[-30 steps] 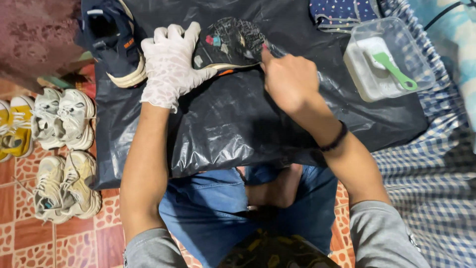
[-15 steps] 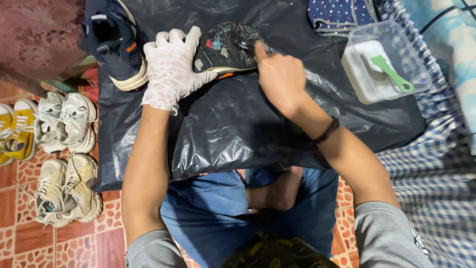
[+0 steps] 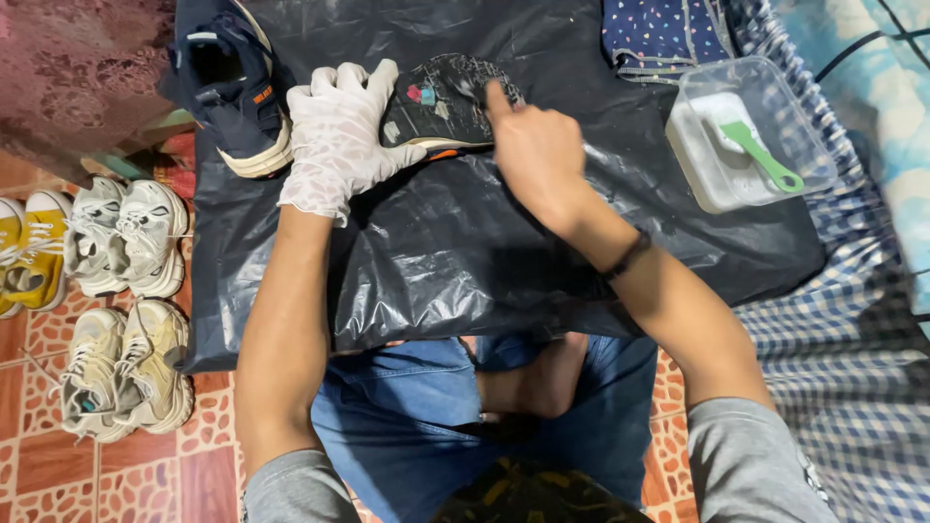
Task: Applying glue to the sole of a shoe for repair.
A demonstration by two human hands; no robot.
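A dark shoe (image 3: 441, 102) lies sole-up on a black plastic sheet (image 3: 465, 252) spread over my lap. My left hand (image 3: 339, 136), in a white glove, grips the shoe's left end and steadies it. My bare right hand (image 3: 538, 150) rests on the right part of the sole with the fingers curled and the index finger stretched out along the sole. I cannot make out whether it holds a small tool. A dark band sits on the right wrist.
A navy sneaker (image 3: 228, 82) stands on the sheet at the upper left. To the right, a clear plastic tub (image 3: 699, 194) holds white paste and a green-handled tool (image 3: 765, 155). Two pairs of white sneakers (image 3: 126, 237) (image 3: 126, 368) and a yellow shoe (image 3: 29, 261) sit on the tiled floor at left. Checked cloth (image 3: 852, 339) lies at right.
My right hand has slid left along the sole, from the shoe's right end toward its middle. The gloved left hand has kept its grip in the same place.
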